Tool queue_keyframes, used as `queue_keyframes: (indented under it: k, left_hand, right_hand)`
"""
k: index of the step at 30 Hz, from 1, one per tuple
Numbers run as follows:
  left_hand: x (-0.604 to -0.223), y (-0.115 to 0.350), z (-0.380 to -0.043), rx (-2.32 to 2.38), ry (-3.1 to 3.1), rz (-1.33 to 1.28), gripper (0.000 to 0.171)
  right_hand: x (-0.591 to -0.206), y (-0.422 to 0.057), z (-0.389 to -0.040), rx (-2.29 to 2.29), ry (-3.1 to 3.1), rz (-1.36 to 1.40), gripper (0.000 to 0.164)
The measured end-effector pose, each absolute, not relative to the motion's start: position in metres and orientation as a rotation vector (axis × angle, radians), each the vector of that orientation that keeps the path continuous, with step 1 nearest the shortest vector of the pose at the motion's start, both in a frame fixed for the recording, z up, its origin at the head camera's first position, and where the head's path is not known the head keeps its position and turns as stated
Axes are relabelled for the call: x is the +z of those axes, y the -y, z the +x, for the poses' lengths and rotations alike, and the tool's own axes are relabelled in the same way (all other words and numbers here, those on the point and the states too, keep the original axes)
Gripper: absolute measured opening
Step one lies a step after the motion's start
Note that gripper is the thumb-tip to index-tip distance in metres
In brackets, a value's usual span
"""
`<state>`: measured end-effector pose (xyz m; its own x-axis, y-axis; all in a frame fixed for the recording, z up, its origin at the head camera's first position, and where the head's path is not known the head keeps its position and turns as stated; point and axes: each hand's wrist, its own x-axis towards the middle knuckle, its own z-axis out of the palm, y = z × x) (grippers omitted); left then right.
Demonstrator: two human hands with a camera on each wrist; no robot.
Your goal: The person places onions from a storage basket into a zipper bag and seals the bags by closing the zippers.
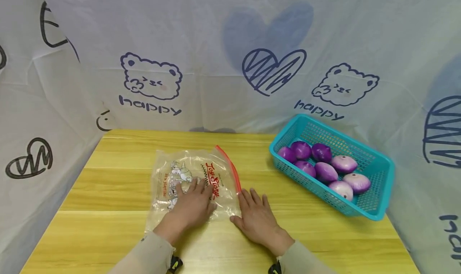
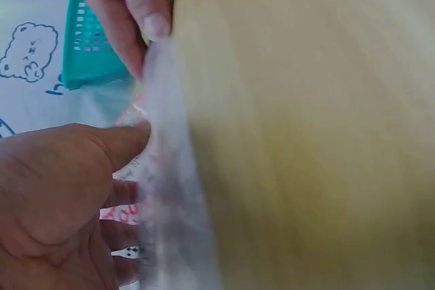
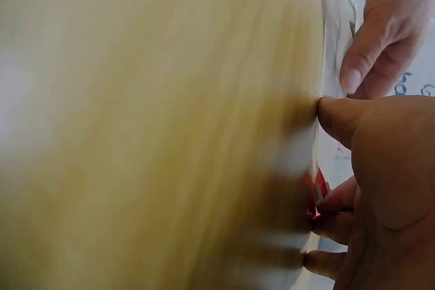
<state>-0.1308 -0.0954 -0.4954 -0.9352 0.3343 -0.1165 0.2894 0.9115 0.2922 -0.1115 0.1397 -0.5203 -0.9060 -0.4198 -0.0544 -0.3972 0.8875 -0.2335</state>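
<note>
A clear plastic zip bag with cartoon print and a red zip strip lies flat on the wooden table, its strip toward the right. My left hand rests on the middle of the bag, fingers spread over the print. At the near end of the red strip, my right hand touches the bag's corner with its fingers extended. The right wrist view shows its fingertips right at the red strip. In the left wrist view the thumb lies along the near edge of the bag.
A turquoise plastic basket stands at the right of the table, holding several purple and whitish onions. White cloth with drawn bears and hearts hangs behind the table and along both sides.
</note>
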Motion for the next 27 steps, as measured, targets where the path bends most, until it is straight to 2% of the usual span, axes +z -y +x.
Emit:
queue_keyframes:
  k: [6,14,16,23,27]
  left_hand:
    - [-0.503,0.106,-0.127,0.404,-2.917,0.468,0.083]
    - [-0.496,0.117,-0.128,0.378,-2.864,0.461,0.088]
    - [-0.488,0.113,-0.126,0.367,-2.852,0.422,0.084]
    - [-0.474,0.076,-0.135,0.308,-3.129,0.443,0.044]
    - [-0.481,0.054,-0.150,0.336,-3.409,0.474,0.038]
  right_hand:
    - [-0.519,-0.135,-0.102,-0.345,-2.960,-0.677,0.075]
    - [-0.518,-0.139,-0.104,-0.363,-3.027,-0.696,0.064]
    - [-0.518,-0.142,-0.106,-0.383,-3.041,-0.696,0.060]
    - [-0.521,-0.148,-0.114,-0.349,-3.111,-0.701,0.055]
    - [-0.521,-0.146,-0.116,-0.337,-3.132,-0.708,0.057]
